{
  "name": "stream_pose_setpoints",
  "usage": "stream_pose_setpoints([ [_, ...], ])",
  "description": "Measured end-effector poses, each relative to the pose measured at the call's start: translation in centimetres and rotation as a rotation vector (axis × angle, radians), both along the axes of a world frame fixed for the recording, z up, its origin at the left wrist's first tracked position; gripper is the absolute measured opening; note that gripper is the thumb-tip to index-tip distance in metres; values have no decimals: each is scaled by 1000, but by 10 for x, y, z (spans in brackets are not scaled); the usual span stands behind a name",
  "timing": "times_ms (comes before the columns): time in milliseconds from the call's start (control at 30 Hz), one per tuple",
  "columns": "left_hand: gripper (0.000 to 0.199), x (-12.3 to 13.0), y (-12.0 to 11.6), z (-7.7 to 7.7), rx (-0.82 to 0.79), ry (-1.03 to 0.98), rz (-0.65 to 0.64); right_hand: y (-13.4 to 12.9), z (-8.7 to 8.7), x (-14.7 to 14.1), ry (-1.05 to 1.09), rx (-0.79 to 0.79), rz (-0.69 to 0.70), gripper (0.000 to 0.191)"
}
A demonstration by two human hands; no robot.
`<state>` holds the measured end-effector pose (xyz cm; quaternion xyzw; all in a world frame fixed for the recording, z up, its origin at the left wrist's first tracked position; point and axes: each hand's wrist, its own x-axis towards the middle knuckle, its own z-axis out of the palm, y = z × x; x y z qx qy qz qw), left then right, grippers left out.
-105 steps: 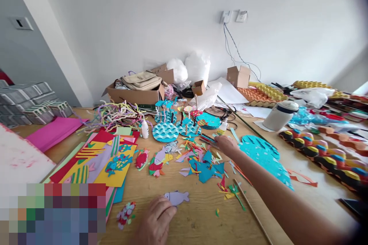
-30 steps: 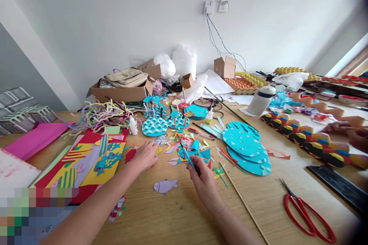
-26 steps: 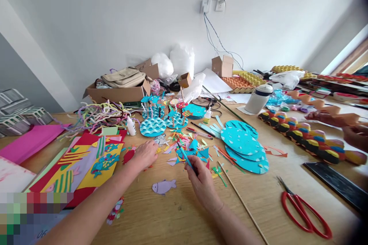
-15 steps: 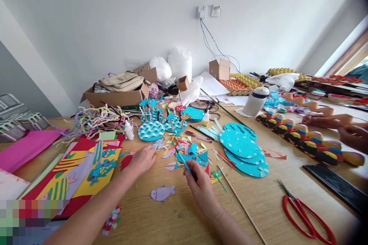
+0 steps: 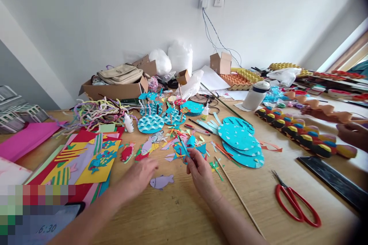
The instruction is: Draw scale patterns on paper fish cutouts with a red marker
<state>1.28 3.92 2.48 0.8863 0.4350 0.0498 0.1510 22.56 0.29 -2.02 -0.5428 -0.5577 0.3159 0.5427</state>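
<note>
My right hand (image 5: 199,170) is closed around a slim blue pen (image 5: 183,146), its tip pointing up and away over the paper scraps. My left hand (image 5: 143,173), blurred, hovers or rests just left of a lavender paper fish (image 5: 162,182); its fingers are too smeared to read. Beyond it lie another lavender fish (image 5: 146,146), a grey paper cutout (image 5: 158,136) and a red paper fish (image 5: 127,153). Coloured scraps (image 5: 172,156) are heaped in front of the right hand.
Red-handled scissors (image 5: 297,204) and a thin wooden stick (image 5: 238,195) lie at right, near turquoise discs (image 5: 238,138). Glue bottles (image 5: 128,123), wavy paper models (image 5: 151,123) and coloured sheets (image 5: 82,160) stand or lie beyond. Another person's hand (image 5: 352,134) is at far right.
My left hand has drawn back from the grey cutout towards the nearer lavender fish, uncovering the fish cutouts beyond. My right hand keeps the pen almost in place. The view has shifted slightly.
</note>
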Motion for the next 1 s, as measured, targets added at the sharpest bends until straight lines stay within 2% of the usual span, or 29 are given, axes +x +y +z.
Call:
stream_pose_setpoints([
  [167, 36, -11, -51, -27, 50, -32, -11, -4, 3, -2, 126, -1, 18, 34],
  [267, 42, -15, -62, -40, 101, -32, 8, -5, 5, -2, 155, -27, 54, 29],
  [333, 44, -16, -61, -39, 130, -29, 13, -5, 7, -3, 200, -22, 61, 29],
  [433, 40, -16, -44, -22, 162, -23, 20, -3, 7, -3, 245, 2, 48, 36],
  [500, 37, -14, -24, -10, 170, -9, 40, -1, 5, -3, 246, -6, 57, 35],
  [567, 33, -10, 0, -6, 166, 13, 60, 0, 3, -3, 255, -28, 83, 32],
  [633, 23, -5, 25, -9, 147, 44, 63, 2, 2, -2, 280, -52, 108, 31],
  [800, 29, 5, 74, -28, 117, 124, 83, 3, 4, -1, 354, -102, 123, 32],
  [900, 29, 8, 87, -33, 117, 147, 82, 2, 6, 0, 377, -119, 127, 31],
  [1000, 29, 10, 90, -34, 122, 157, 64, 2, 7, 0, 401, -142, 154, 30],
])
